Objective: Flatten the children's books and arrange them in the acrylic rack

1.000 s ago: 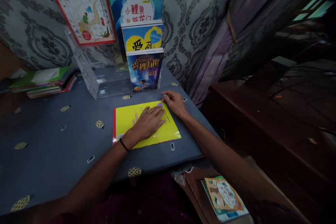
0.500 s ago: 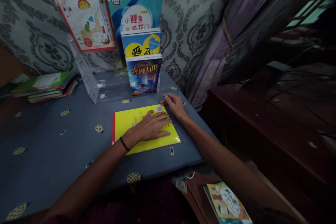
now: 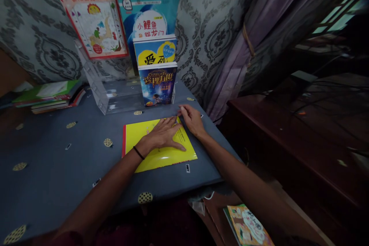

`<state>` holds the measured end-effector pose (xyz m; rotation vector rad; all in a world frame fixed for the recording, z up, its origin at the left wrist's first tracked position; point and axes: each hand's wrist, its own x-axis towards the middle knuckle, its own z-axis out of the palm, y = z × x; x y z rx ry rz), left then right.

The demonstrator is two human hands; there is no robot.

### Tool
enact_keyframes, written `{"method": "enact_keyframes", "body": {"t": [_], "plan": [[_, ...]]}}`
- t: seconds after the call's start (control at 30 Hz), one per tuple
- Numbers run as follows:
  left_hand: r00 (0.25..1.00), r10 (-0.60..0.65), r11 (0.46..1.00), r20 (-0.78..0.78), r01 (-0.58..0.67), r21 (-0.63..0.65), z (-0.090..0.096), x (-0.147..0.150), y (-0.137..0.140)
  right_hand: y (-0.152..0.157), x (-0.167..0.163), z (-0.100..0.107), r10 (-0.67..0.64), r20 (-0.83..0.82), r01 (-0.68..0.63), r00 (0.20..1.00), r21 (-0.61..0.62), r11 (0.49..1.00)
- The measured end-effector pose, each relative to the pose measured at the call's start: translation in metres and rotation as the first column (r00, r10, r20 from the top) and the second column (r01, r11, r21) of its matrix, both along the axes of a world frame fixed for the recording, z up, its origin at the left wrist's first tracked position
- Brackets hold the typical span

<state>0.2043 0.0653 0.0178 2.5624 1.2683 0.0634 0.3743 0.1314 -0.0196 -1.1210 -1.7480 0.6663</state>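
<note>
A thin yellow book [image 3: 161,157] with a red strip along its left edge lies flat on the table. My left hand [image 3: 163,134], a dark band round its wrist, rests palm down on the book with thumb and fingers spread, covering part of the print. At the book's far right corner is my right hand [image 3: 192,120], turned on its side with the fingers loosely bent and the thumb a little apart. Its fingertips are right by the corner; whether they touch it is unclear.
Upright books, a dark blue one [image 3: 158,86] in front, stand in a clear acrylic rack [image 3: 100,96]. A red-bordered book [image 3: 96,27] leans at its left. Stacked books [image 3: 54,96] lie far left. A brown cabinet [image 3: 288,134] and low-lying books [image 3: 248,225] are at the right.
My left hand has slid a little left and away from me over the yellow book, its thumb spread wider. My right hand has barely moved. The view has tilted slightly up.
</note>
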Motion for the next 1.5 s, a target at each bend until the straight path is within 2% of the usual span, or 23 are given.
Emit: {"method": "enact_keyframes", "body": {"t": [0.2,0.43,0.6,0.73,0.9,1.03,1.13,1.27,1.33,1.37,1.43,1.5], "plan": [[0.999,0.03,0.997,0.009,-0.031,0.075,-0.008,-0.001,-0.007,-0.002,0.001,0.0,0.007,0.17,-0.01,0.985,0.02,1.0],[0.99,0.13,0.979,-0.057,-0.119,0.163,-0.009,-0.013,-0.024,0.0,0.002,-0.005,0.024,0.165,-0.027,0.986,0.015,1.0],[0.969,0.23,0.962,-0.095,-0.212,0.171,-0.007,-0.037,-0.033,0.001,0.003,-0.007,0.029,0.167,-0.029,0.986,-0.001,1.0],[0.961,0.264,0.957,-0.087,-0.249,0.151,-0.007,-0.059,-0.041,0.002,0.003,-0.008,0.024,0.159,-0.022,0.987,-0.016,1.0],[0.945,0.325,0.936,-0.03,-0.316,0.155,-0.006,-0.094,-0.054,0.001,0.003,-0.006,0.028,0.13,-0.028,0.991,-0.006,1.0],[0.909,0.415,0.902,0.047,-0.418,0.109,-0.004,-0.131,-0.062,0.0,0.002,-0.005,0.03,0.131,-0.031,0.991,0.005,1.0],[0.881,0.439,0.888,0.18,-0.456,0.065,-0.007,-0.156,-0.063,-0.001,0.004,-0.003,0.02,0.203,-0.025,0.979,0.021,0.999],[0.846,0.417,0.894,0.332,-0.448,0.019,-0.016,-0.174,-0.059,-0.01,-0.003,0.003,0.013,0.347,-0.063,0.938,0.131,0.989],[0.827,0.426,0.889,0.367,-0.458,-0.001,-0.018,-0.177,-0.057,-0.023,-0.016,0.01,0.138,0.402,-0.217,0.905,0.159,0.963],[0.819,0.43,0.888,0.38,-0.46,-0.01,-0.019,-0.177,-0.056,-0.033,-0.024,0.014,0.24,0.431,-0.333,0.87,0.153,0.931],[0.811,0.433,0.887,0.394,-0.46,-0.028,-0.019,-0.176,-0.056,-0.058,-0.045,0.024,0.461,0.486,-0.58,0.742,0.121,0.806],[0.805,0.439,0.885,0.399,-0.464,-0.037,-0.019,-0.175,-0.057,-0.084,-0.067,0.034,0.574,0.572,-0.729,0.586,0.062,0.682]]}}
